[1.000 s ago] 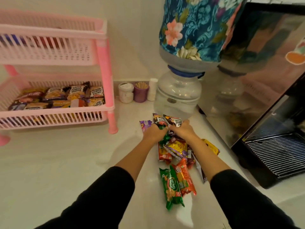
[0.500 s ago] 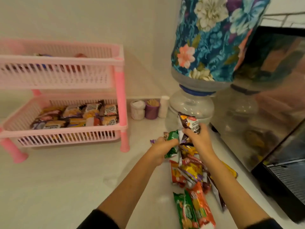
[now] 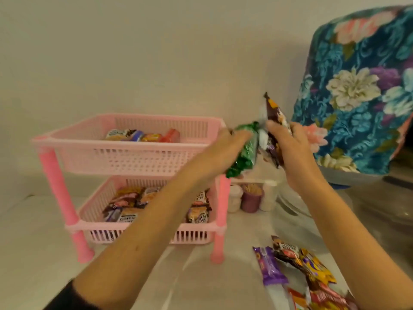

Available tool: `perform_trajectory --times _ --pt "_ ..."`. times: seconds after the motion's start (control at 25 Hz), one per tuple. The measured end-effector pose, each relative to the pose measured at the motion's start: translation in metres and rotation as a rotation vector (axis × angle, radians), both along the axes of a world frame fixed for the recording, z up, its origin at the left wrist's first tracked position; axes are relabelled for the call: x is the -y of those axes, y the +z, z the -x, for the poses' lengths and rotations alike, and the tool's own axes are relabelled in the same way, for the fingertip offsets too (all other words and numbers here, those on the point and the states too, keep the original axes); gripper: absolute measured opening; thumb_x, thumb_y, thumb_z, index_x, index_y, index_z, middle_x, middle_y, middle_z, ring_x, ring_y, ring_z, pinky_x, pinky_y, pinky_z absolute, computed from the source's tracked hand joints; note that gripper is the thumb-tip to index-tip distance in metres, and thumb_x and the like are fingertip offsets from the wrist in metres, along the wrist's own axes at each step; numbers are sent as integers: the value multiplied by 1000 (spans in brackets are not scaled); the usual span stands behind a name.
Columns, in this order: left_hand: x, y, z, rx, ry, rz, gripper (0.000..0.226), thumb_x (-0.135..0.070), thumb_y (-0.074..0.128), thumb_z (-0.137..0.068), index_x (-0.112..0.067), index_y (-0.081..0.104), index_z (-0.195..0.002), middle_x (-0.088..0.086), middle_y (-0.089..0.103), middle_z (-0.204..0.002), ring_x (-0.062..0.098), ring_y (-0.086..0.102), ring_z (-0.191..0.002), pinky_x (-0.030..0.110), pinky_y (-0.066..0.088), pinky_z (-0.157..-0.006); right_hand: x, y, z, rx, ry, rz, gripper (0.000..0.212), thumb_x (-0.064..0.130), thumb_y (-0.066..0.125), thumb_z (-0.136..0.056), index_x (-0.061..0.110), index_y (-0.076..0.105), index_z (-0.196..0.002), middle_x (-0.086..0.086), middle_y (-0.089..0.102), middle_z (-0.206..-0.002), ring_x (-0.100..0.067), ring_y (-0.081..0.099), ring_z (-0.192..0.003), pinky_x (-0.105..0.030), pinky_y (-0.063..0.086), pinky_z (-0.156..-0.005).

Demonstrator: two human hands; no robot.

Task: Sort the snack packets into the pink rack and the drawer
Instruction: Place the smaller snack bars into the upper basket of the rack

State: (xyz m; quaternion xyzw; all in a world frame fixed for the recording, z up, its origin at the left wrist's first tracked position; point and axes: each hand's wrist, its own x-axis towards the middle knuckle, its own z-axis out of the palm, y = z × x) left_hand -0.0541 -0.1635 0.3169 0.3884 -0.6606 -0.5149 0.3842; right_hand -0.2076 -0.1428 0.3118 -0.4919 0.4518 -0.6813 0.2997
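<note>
While both hands are up beside the pink rack (image 3: 125,153), we grip a green packet (image 3: 244,151) in the left hand (image 3: 223,151) and a brown packet (image 3: 273,121) in the right hand (image 3: 290,148). Best to carry them over the top tray's rim, drop one at a time, keep wrappers uncrushed. More packets (image 3: 297,265) lie on the counter (image 3: 44,253); no drawer in view.

Home kitchen counter: covered water dispenser (image 3: 357,90)
</note>
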Motion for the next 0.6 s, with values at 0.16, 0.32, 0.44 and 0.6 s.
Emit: perform_trajectory --times 0.16,0.32,0.44,0.6 --pt "77 63 -46 137 238 88 51 -41 41 -87 -6 37 -123 13 60 -89 23 62 -71 28 51 -57 70 49 -38 -77 35 0 42 33 57 -86 20 30 -115 -6 57 -94 -13 66 -59 -22 50 -43" --pt "152 63 -60 481 225 79 28 -25 42 -95 0 55 -95 17 64 -79 27 61 -62 27 49 -55 146 63 -66 -283 -2 -109 50 31 50 -86 17 19 -123 -13 56 -106 -27 64 -77 -37 55 -57" --pt "194 47 -59 961 191 190 31 -28 47 -98 1 56 -108 15 60 -87 28 59 -73 34 50 -65 198 57 -79 -747 -108 -262 65 35 52 -86 8 18 -134 -9 56 -92 -23 56 -74 -31 42 -58" --pt "220 31 -48 1450 84 283 46 -33 39 -101 0 45 -133 14 59 -116 27 62 -89 31 47 -84 240 49 -87 -1196 -92 -410 70 40 59 -84 3 23 -133 -4 43 -73 -19 49 -66 -29 32 -46"
